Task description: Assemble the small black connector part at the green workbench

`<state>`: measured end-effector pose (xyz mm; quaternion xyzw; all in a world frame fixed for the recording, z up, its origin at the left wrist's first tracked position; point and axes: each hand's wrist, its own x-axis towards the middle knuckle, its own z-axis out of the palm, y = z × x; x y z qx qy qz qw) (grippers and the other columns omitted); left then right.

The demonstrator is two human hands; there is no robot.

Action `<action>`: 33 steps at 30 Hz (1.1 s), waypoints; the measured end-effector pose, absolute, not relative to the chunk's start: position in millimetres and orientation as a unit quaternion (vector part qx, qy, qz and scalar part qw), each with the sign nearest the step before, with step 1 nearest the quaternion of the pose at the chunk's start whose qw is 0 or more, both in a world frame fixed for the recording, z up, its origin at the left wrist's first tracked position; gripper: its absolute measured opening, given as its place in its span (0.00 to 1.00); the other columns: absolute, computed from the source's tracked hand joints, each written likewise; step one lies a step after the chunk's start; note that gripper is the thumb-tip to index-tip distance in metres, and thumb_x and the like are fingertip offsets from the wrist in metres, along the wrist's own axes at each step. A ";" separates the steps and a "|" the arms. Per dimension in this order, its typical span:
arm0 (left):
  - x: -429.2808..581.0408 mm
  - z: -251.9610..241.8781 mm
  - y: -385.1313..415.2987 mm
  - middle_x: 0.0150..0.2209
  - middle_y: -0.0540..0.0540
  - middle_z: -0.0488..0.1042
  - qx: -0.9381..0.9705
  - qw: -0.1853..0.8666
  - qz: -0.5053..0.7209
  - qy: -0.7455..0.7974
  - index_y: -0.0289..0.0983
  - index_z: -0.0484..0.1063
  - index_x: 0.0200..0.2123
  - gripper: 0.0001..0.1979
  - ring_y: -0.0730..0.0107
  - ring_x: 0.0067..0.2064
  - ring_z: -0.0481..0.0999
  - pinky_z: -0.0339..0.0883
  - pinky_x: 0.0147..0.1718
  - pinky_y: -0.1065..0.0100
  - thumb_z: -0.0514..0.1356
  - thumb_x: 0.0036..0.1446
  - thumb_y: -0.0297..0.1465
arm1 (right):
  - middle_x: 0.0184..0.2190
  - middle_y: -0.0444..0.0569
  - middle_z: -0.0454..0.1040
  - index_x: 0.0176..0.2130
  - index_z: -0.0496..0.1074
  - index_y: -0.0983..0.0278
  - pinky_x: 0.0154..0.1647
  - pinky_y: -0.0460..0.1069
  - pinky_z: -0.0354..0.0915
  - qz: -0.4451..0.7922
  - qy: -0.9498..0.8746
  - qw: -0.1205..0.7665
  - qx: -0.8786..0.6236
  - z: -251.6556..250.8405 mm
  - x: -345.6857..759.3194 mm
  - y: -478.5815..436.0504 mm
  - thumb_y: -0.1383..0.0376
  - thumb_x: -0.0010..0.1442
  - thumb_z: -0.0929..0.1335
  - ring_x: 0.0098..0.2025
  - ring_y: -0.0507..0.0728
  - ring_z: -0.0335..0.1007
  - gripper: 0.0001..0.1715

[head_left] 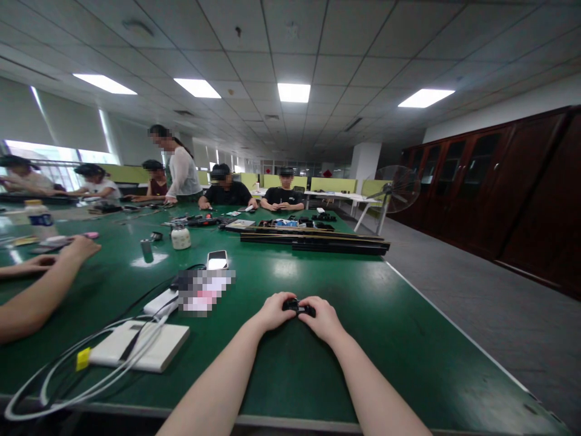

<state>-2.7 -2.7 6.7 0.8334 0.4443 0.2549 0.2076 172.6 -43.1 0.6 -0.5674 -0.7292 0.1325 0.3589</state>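
A small black object (298, 308) with a lighter patch lies between my two hands, low over the green table (290, 357) or touching it; I cannot tell which. Its exact kind is too small to make out. My left hand (275, 311) closes round its left end, fingers curled over the far side. From the other side my right hand (324, 318) pinches the right end between thumb and fingers. Parts of the object are hidden behind the fingertips.
To the left lie a white box (157, 348) with looped white cables, a power strip (161, 301) and a phone (217, 260). Long black rails (318, 241) span the table farther off. Another person's arms (40, 290) reach in at left. Several people sit beyond.
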 end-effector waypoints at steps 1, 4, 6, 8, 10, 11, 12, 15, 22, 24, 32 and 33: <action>-2.6 6.8 -2.8 0.46 0.43 0.73 0.834 0.205 0.253 0.445 0.36 0.70 0.47 0.21 0.59 0.48 0.71 0.63 0.50 0.63 0.60 0.47 0.31 | 0.39 0.44 0.75 0.37 0.74 0.55 0.48 0.53 0.61 0.139 -0.727 0.362 -0.567 -0.1 173.0 -42.9 0.64 0.46 0.69 0.43 0.57 0.68 0.14; -2.9 6.7 -2.9 0.46 0.43 0.73 0.838 0.202 0.244 0.445 0.37 0.69 0.48 0.21 0.58 0.48 0.71 0.63 0.50 0.62 0.60 0.47 0.31 | 0.39 0.45 0.75 0.38 0.74 0.57 0.47 0.52 0.62 0.169 -0.711 0.384 -0.564 -2.2 174.4 -41.6 0.64 0.46 0.69 0.43 0.57 0.69 0.15; -3.3 6.7 -3.0 0.46 0.44 0.73 0.838 0.202 0.240 0.447 0.38 0.69 0.48 0.22 0.59 0.49 0.70 0.63 0.50 0.62 0.61 0.47 0.31 | 0.38 0.45 0.75 0.38 0.73 0.58 0.45 0.52 0.63 0.184 -0.700 0.400 -0.562 -2.8 175.0 -41.2 0.65 0.46 0.68 0.42 0.56 0.70 0.15; -3.6 7.0 -3.4 0.46 0.45 0.73 0.836 0.203 0.239 0.450 0.39 0.69 0.48 0.22 0.59 0.49 0.70 0.63 0.50 0.62 0.60 0.47 0.32 | 0.38 0.45 0.75 0.38 0.73 0.58 0.45 0.52 0.64 0.190 -0.694 0.408 -0.561 -2.6 175.4 -41.3 0.65 0.45 0.68 0.41 0.56 0.70 0.16; -3.7 7.6 -4.0 0.46 0.45 0.73 0.836 0.203 0.239 0.451 0.39 0.69 0.48 0.22 0.58 0.49 0.70 0.63 0.50 0.62 0.60 0.47 0.32 | 0.38 0.45 0.75 0.38 0.73 0.59 0.45 0.52 0.64 0.193 -0.693 0.409 -0.562 -2.0 175.5 -41.8 0.65 0.45 0.68 0.41 0.56 0.70 0.16; -3.7 7.9 -4.2 0.46 0.45 0.73 0.836 0.203 0.239 0.451 0.40 0.69 0.48 0.22 0.58 0.49 0.70 0.63 0.50 0.62 0.60 0.48 0.32 | 0.38 0.45 0.75 0.38 0.73 0.59 0.45 0.52 0.64 0.194 -0.692 0.408 -0.562 -1.8 175.6 -42.0 0.65 0.45 0.68 0.41 0.56 0.70 0.16; -3.7 8.1 -4.4 0.46 0.45 0.73 0.836 0.202 0.240 0.450 0.40 0.69 0.48 0.21 0.58 0.49 0.70 0.63 0.50 0.62 0.60 0.48 0.32 | 0.38 0.46 0.75 0.38 0.73 0.59 0.46 0.52 0.64 0.196 -0.691 0.408 -0.563 -1.7 175.6 -42.1 0.65 0.45 0.68 0.41 0.56 0.70 0.16; -3.8 8.2 -4.5 0.46 0.45 0.73 0.835 0.201 0.242 0.451 0.40 0.69 0.48 0.21 0.59 0.48 0.71 0.63 0.50 0.62 0.60 0.48 0.32 | 0.38 0.45 0.75 0.38 0.73 0.59 0.46 0.52 0.64 0.198 -0.688 0.410 -0.565 -1.8 175.7 -42.0 0.65 0.45 0.68 0.42 0.57 0.70 0.16; -4.0 6.1 -2.9 0.45 0.45 0.73 0.837 0.199 0.245 0.447 0.40 0.69 0.48 0.21 0.59 0.48 0.71 0.63 0.49 0.62 0.60 0.48 0.32 | 0.38 0.46 0.75 0.38 0.73 0.59 0.47 0.52 0.64 0.204 -0.686 0.406 -0.569 -1.8 176.0 -41.7 0.65 0.45 0.68 0.42 0.56 0.70 0.16; -3.8 5.5 -2.5 0.45 0.45 0.73 0.838 0.198 0.246 0.445 0.39 0.69 0.48 0.21 0.58 0.48 0.71 0.63 0.49 0.62 0.60 0.48 0.32 | 0.38 0.46 0.75 0.38 0.73 0.59 0.47 0.52 0.64 0.204 -0.687 0.407 -0.567 -2.3 176.1 -41.4 0.65 0.45 0.68 0.42 0.56 0.70 0.16; -2.9 2.3 -0.9 0.46 0.46 0.73 0.841 0.189 0.249 0.442 0.40 0.69 0.48 0.21 0.60 0.49 0.70 0.62 0.50 0.63 0.60 0.48 0.32 | 0.38 0.46 0.75 0.38 0.73 0.59 0.47 0.53 0.64 0.203 -0.688 0.422 -0.555 -4.3 176.9 -40.6 0.66 0.44 0.68 0.41 0.57 0.70 0.17; -2.8 1.6 -0.6 0.47 0.46 0.73 0.840 0.187 0.249 0.443 0.40 0.68 0.48 0.21 0.60 0.49 0.70 0.62 0.50 0.63 0.60 0.48 0.31 | 0.38 0.45 0.75 0.38 0.73 0.59 0.47 0.53 0.64 0.205 -0.687 0.420 -0.556 -4.0 176.9 -40.7 0.67 0.44 0.68 0.41 0.56 0.70 0.18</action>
